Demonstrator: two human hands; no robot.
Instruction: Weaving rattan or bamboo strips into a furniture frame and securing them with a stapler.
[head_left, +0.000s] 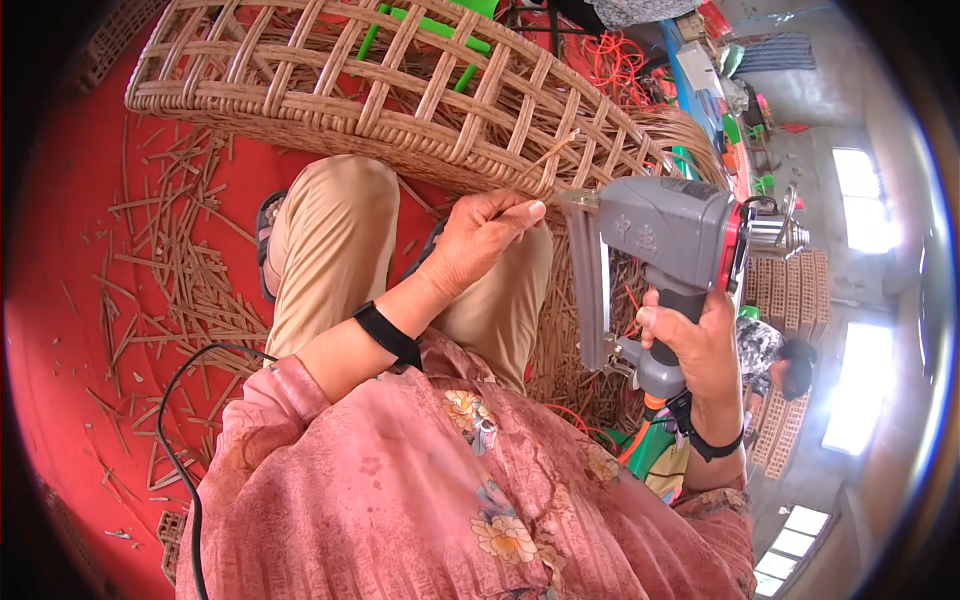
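Observation:
A brown wicker frame (365, 108), woven in an open lattice with a thick braided edge, stretches across in front of my knees. Close to its near edge, at the right end, my left hand (478, 235) is closed with thumb and fingers pinched together; what lies between them is too small to make out. My right hand (700, 330) wraps around the handle of a grey pneumatic staple gun (665, 225). The gun's nose points at the wicker edge, just right of my left thumb. A loose strand end (555, 150) sticks up from the weave there.
Cut wicker pieces (200, 300) litter the red floor covering (60, 260) at left. An orange air hose (636, 440) runs down from the gun. Green stool legs (430, 30) show behind the lattice. Another person (775, 360) sits at far right near stacked woven panels (790, 290).

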